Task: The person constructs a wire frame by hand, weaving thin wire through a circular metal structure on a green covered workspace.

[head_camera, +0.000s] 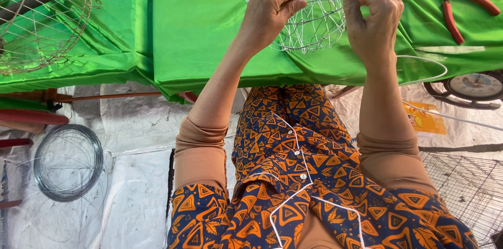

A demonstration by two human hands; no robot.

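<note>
Both forearms reached forward over the green-draped counter [199, 29], left hand [270, 10] curled with fingers pinched shut on the wire-frame basket [314, 18], right hand [372, 16] bent at the wrist, fingers gripping its rim, red-handled pliers [453, 10] lay nearby

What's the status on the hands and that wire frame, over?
Left hand and right hand both pinching the wire frame on the green cloth. Red-handled pliers idle to the right. Nothing blocking.
</note>
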